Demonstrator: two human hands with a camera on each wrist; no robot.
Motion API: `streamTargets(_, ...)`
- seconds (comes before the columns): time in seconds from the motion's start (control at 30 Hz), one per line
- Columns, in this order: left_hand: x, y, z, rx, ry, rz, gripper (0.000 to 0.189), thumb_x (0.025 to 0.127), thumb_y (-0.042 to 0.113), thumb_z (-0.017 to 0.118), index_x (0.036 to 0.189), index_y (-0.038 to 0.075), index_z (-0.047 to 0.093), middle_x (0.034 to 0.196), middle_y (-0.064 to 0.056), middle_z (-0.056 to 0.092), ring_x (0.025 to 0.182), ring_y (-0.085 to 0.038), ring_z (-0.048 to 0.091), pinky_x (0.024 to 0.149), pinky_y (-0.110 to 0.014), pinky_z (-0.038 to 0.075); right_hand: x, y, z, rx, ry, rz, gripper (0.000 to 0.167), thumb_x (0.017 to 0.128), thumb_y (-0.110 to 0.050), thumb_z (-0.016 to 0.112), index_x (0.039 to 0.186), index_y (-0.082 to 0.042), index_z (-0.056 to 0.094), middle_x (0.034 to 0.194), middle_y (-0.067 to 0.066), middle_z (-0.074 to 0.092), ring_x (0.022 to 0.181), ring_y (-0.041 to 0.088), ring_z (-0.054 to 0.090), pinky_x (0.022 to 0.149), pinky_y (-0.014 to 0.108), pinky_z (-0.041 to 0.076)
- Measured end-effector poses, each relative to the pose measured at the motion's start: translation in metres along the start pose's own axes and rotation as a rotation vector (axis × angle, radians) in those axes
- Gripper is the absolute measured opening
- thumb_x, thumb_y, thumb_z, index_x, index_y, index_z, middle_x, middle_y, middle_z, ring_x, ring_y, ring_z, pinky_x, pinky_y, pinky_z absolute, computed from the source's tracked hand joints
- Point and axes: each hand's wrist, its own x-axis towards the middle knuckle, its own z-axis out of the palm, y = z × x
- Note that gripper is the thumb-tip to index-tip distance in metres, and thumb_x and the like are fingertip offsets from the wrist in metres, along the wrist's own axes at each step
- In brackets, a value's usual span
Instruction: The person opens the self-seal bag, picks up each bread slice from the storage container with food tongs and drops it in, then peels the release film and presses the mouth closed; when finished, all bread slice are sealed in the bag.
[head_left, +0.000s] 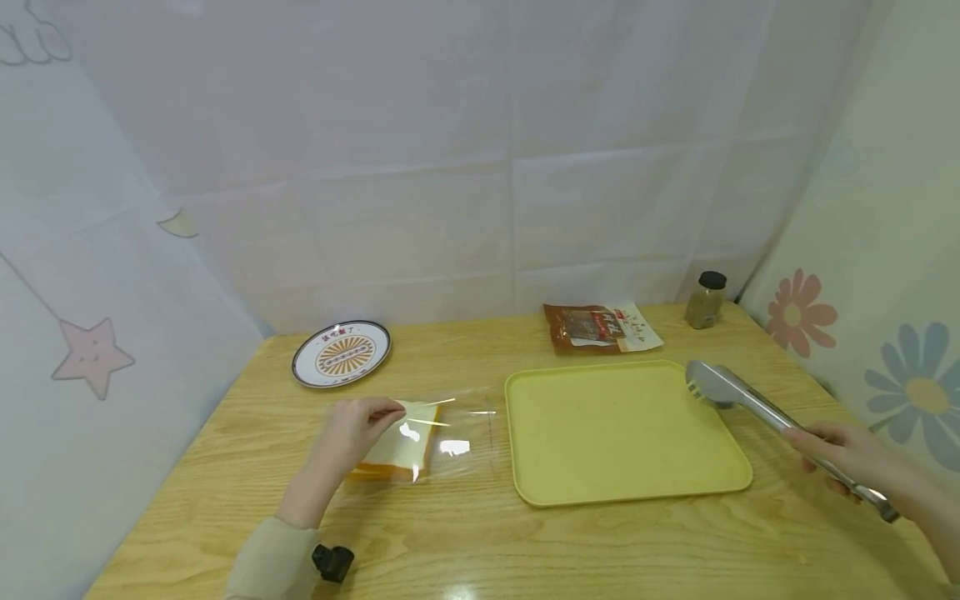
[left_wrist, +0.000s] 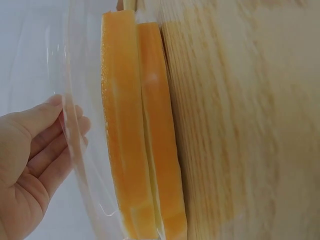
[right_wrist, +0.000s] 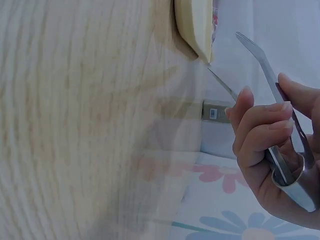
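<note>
Two slices of bread (head_left: 397, 446) with orange-brown crusts lie stacked inside a clear plastic bag (head_left: 472, 458) on the wooden table. My left hand (head_left: 351, 433) is over the bread, pinching the film between thumb and index finger; the left wrist view shows the bag edge running past these fingertips and the bread crusts (left_wrist: 132, 125) beside them. In my right hand (head_left: 843, 457) is a pair of metal tongs (head_left: 761, 407), gripped along the arms with the tips apart. The tong heads hang over the right edge of a yellow tray (head_left: 622, 442).
A round patterned plate (head_left: 343, 353) stands at the back left. Behind the tray lie a brown and white food packet (head_left: 600, 327) and a black-capped spice jar (head_left: 706, 302). A small black object (head_left: 332, 562) sits by my left sleeve. Cloth walls enclose the table's back and sides.
</note>
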Motion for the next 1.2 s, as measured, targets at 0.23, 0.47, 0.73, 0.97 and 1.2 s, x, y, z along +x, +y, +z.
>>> streamTargets(0.23,0.0,-0.001,0.001,0.006,-0.015,-0.006,0.009,0.086,0.014,0.068,0.091,0.01,0.075,0.086,-0.003,0.074,0.074,-0.013,0.07,0.065,-0.025,0.059,0.0,0.022,-0.007,0.006,0.049,0.091,0.076,0.102,-0.046,0.03,0.132,0.024,0.024,0.095,0.01,0.058,0.054,0.011,0.051,0.049,0.027,0.051)
streamTargets(0.47,-0.001,0.0,0.0,0.002,-0.006,-0.01,0.009,0.086,0.013,0.069,0.09,0.009,0.075,0.085,-0.003,0.074,0.074,-0.014,0.07,0.065,-0.026,0.059,0.005,0.033,-0.011,-0.012,0.088,0.136,0.084,0.1,-0.051,0.029,0.131,0.027,0.021,0.092,0.005,0.062,0.054,0.011,0.051,0.049,0.026,0.05)
streamTargets(0.73,-0.001,0.0,-0.001,-0.004,-0.009,-0.023,0.009,0.086,0.013,0.069,0.091,0.008,0.075,0.086,-0.003,0.074,0.074,-0.014,0.07,0.065,-0.025,0.059,0.013,0.032,-0.01,-0.09,0.15,0.084,0.077,0.1,-0.049,0.031,0.123,0.025,0.034,0.088,0.006,0.065,0.05,0.013,0.051,0.045,0.029,0.049)
streamTargets(0.97,0.0,0.0,0.0,0.001,-0.007,-0.017,0.008,0.086,0.013,0.069,0.089,0.01,0.075,0.085,-0.003,0.074,0.073,-0.013,0.07,0.064,-0.024,0.058,0.018,0.033,-0.006,-0.138,0.213,0.032,0.069,0.1,-0.045,0.036,0.121,0.021,0.033,0.082,0.006,0.068,0.044,0.014,0.05,0.041,0.03,0.047)
streamTargets(1.2,-0.001,0.0,0.0,0.003,-0.011,-0.026,0.008,0.086,0.014,0.068,0.09,0.01,0.075,0.085,-0.003,0.074,0.073,-0.013,0.07,0.064,-0.025,0.058,0.024,0.029,-0.004,-0.23,0.277,0.039,0.084,0.098,-0.048,0.041,0.13,0.026,0.022,0.077,0.008,0.068,0.044,0.016,0.051,0.039,0.03,0.045)
